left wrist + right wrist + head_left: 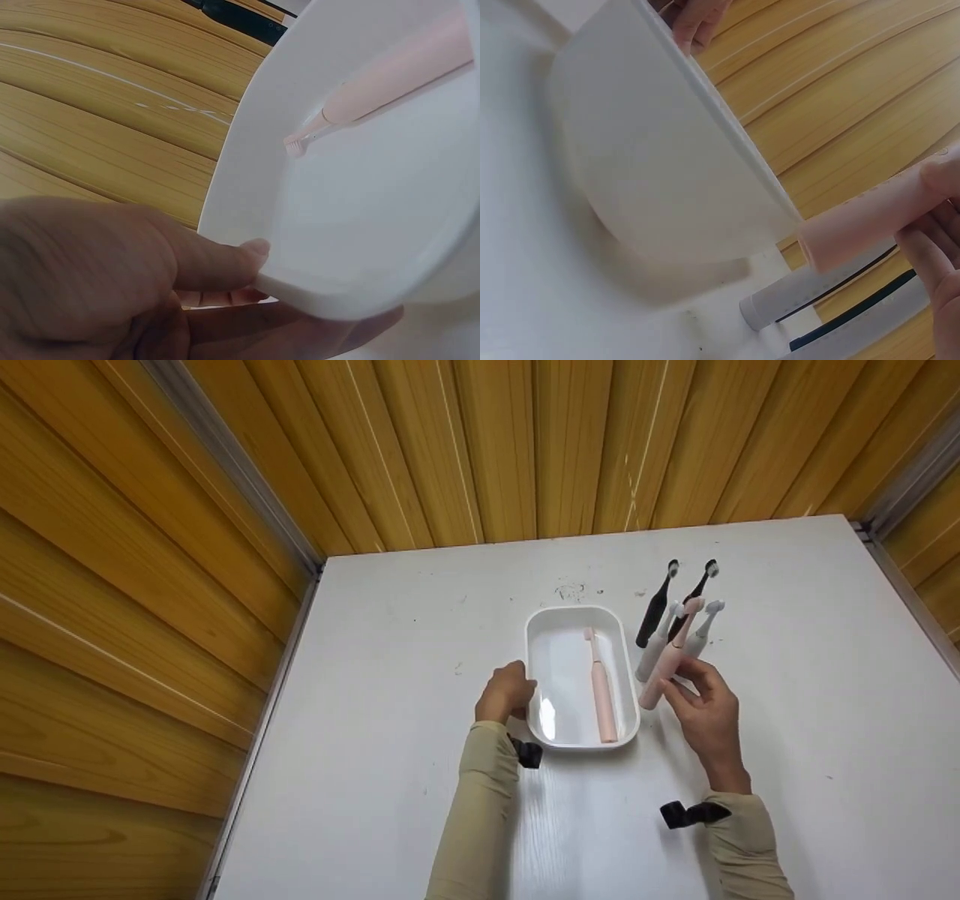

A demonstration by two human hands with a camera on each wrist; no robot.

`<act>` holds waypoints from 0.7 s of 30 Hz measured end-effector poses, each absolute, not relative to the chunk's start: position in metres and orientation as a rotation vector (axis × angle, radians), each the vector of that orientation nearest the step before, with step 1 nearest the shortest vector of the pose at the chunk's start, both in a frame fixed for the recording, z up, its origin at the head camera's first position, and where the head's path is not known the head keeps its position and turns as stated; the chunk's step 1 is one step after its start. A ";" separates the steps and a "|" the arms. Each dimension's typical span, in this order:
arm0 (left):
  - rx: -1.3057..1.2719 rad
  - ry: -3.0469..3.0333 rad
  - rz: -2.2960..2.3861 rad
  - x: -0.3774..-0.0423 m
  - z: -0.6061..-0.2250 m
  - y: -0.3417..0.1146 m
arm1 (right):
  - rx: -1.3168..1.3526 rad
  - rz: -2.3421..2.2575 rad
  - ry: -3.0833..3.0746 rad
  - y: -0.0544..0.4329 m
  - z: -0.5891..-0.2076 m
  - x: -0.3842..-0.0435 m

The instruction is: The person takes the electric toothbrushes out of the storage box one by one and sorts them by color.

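Observation:
My left hand (506,692) grips the left side of a white plastic tray (559,675), thumb over the rim and fingers beneath it in the left wrist view. Inside the tray, along its right side, lies a pink electric toothbrush (603,701). Just right of the tray, my right hand (707,716) pinches a second pink electric toothbrush (877,217) by its handle, tilted with the brush head up. Its base hangs near the tray's right rim, above the table in the right wrist view.
Behind the held toothbrush stand a black toothbrush (654,619), a second black one (699,587) partly hidden, a light grey one (651,656) and a white one (699,639). They stand upright on the white table (390,675). Wood-patterned panels (480,450) rise behind the table.

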State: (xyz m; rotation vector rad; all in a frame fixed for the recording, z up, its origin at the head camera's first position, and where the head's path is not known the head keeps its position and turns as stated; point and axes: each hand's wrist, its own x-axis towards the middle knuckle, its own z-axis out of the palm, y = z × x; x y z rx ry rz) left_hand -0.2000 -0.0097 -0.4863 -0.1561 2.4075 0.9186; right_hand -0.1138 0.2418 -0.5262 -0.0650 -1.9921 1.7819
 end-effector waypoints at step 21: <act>-0.143 2.417 0.916 -0.201 -0.487 -0.009 | -0.019 1.730 -2.002 0.236 -0.557 -0.112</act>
